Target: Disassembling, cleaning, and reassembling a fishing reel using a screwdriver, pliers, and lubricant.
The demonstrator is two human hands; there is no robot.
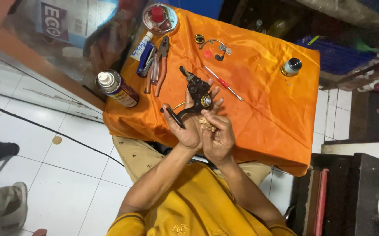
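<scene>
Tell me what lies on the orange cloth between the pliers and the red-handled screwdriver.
In the head view, between the pliers and the red-handled screwdriver sticks up the black reel part held in both hands; otherwise bare orange cloth.

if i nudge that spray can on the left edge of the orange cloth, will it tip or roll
The spray can looks tall and narrow, so a push near its white cap would probably tip it. It stands at the very edge of the orange cloth, so it might drop off. Once on its round side it would likely roll.
</scene>
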